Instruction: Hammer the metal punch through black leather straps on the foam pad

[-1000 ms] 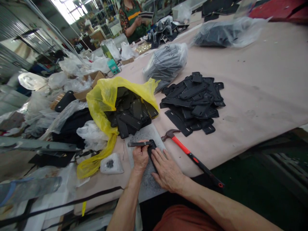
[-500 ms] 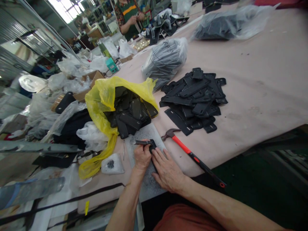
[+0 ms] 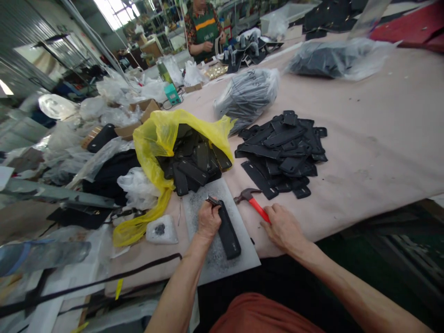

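Note:
My left hand [image 3: 209, 221] is closed round a small metal punch [image 3: 212, 200], its end at the upper end of a black strip [image 3: 229, 233]. The strip lies lengthwise on a pale, scuffed board [image 3: 244, 249], and a small slot shows near its lower end. Over to the right, my right hand [image 3: 285, 229] has its fingers round the red part of a claw hammer [image 3: 257, 209]. The hammer's head rests on the table just beside the board; most of the handle is hidden by the hand.
Beyond the board, a yellow bag [image 3: 149, 138] holds several black strips, and a pile of black strips [image 3: 284, 143] lies to its right. A whitish block [image 3: 169, 233] sits left of the board. Clear plastic-wrapped bundles [image 3: 248, 95] are farther back, where another person [image 3: 204, 34] stands.
My right hand has left the black strip and moved right onto the hammer handle, uncovering the strip. My left hand stays at the strip's upper end with the punch. The view has shifted slightly.

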